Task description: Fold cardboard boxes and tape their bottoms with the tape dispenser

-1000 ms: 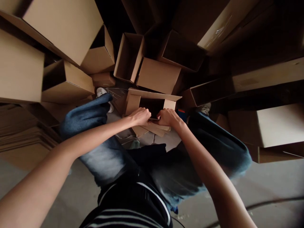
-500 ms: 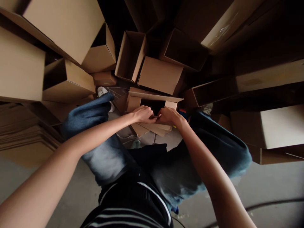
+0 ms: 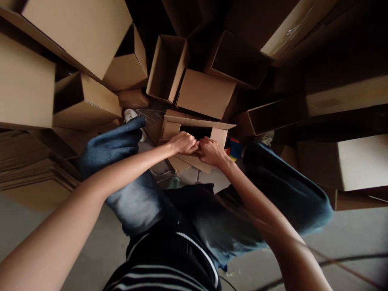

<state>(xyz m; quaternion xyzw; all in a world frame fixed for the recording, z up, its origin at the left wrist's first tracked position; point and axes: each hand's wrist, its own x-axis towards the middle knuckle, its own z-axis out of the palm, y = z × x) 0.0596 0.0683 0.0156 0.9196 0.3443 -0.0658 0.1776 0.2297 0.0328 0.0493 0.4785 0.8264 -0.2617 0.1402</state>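
Note:
A small open cardboard box (image 3: 218, 136) stands on the floor between my legs, its far flap (image 3: 200, 121) raised and its inside dark. My left hand (image 3: 184, 143) is closed over the near edge of this box, knuckles up. Close against it, my right hand (image 3: 210, 150) is also curled on the near flap, fingers bent inward. The fingertips of both hands are mostly hidden. Right of the box lies a small red, blue and yellow object (image 3: 234, 148), whose kind I cannot make out.
Open cardboard boxes surround me, including an upright one (image 3: 166, 68) ahead and one (image 3: 86, 99) on the left. Flattened cardboard (image 3: 36, 171) is stacked at left. My jeans-clad legs (image 3: 112, 149) flank the work. A dark cable (image 3: 351, 258) runs along the floor at right.
My right hand has shifted slightly left and tilted, closer to my left hand. More of the coloured object shows beside the box. My left hand stays nearly in place.

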